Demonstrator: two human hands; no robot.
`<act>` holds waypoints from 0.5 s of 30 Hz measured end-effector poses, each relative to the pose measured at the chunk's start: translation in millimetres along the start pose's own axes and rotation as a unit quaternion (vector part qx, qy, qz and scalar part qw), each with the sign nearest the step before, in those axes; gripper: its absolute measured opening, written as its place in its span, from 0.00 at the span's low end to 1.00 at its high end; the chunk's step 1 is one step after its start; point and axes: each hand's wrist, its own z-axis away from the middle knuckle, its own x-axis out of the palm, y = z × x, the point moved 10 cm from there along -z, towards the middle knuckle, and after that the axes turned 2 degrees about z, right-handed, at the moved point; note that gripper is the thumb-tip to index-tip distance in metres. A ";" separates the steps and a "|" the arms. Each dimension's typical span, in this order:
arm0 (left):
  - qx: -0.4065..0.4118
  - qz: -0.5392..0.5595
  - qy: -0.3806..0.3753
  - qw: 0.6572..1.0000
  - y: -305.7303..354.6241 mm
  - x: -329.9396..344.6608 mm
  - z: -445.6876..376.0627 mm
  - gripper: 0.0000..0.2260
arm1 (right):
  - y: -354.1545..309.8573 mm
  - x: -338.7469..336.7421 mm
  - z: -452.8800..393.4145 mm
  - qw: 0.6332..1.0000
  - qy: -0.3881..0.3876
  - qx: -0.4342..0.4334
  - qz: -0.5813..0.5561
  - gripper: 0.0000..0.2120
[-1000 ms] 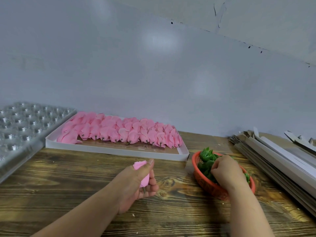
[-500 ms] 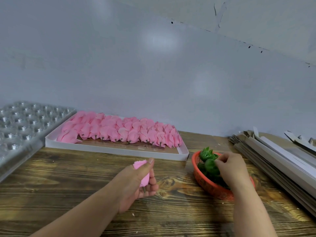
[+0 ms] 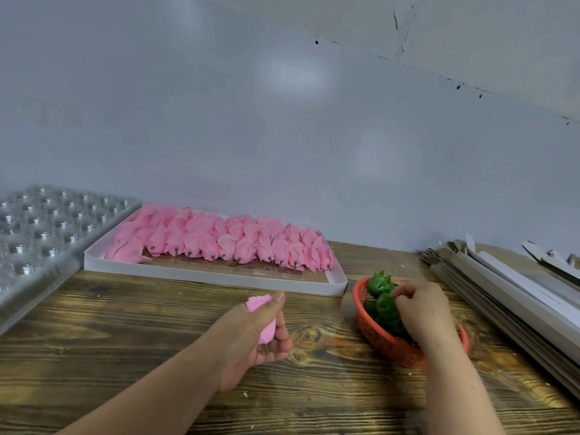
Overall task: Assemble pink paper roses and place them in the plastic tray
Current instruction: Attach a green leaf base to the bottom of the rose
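- Pink rose (image 3: 263, 318) near the middle, pinched in the left hand (image 3: 251, 337).
- Right hand (image 3: 422, 309) in the red basket (image 3: 386, 343), picking at a green leaf piece (image 3: 384, 306).
- Next, probably: push leaf onto stem.
- Plastic tray (image 3: 40, 227) far left.

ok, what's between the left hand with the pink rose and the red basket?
Head view: only bare wooden tabletop lies between the left hand, holding the pink rose, and the red basket. The white box sits farther back.
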 end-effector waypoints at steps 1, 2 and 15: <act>0.000 0.001 0.001 1.000 -0.1 -0.4 0.2 0.17 | 0.5 1.9 -0.5 1.000 -0.007 0.002 -0.009 0.15; 0.000 0.002 0.002 1.000 -0.1 -0.8 0.3 0.17 | 0.8 2.7 -0.7 1.000 -0.011 0.004 -0.018 0.15; 0.069 0.077 -0.059 0.993 16.4 14.8 5.6 0.16 | -45.1 25.5 22.3 0.883 -0.105 -0.059 -0.454 0.10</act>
